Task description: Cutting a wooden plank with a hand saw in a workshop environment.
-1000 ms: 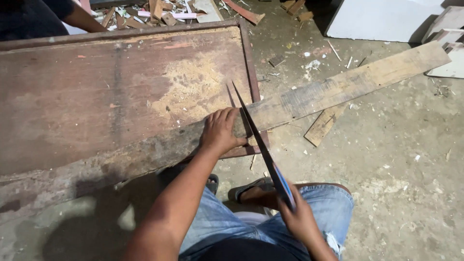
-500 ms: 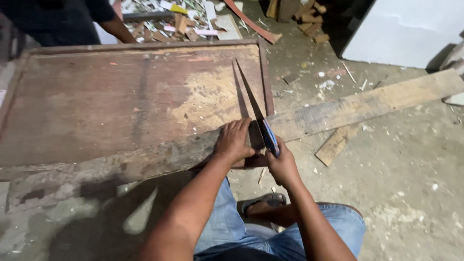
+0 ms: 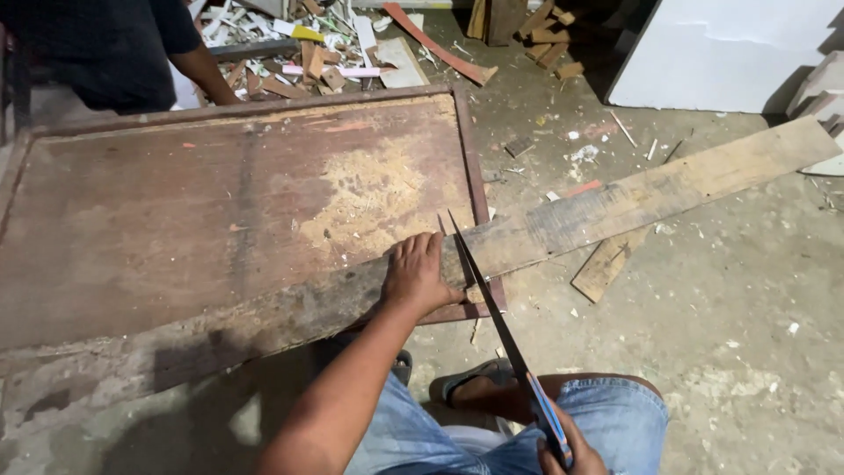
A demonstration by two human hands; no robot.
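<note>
There is one view only, from a camera on the person's head, so no second view shares any of the scene. It looks steeply down and forward. The nearest things lie along the bottom edge: the person's knees in jeans (image 3: 607, 422), the left forearm, and the right hand (image 3: 570, 453), cut off by the frame. The left hand (image 3: 418, 274) sits near the middle, close to the lens. The table (image 3: 176, 202) fills the left half and runs past the left edge. The plank (image 3: 651, 193) crosses from lower left to far right. At the far top the view takes in floor scraps (image 3: 334, 53) and another person (image 3: 105, 53), seen only in part.
</note>
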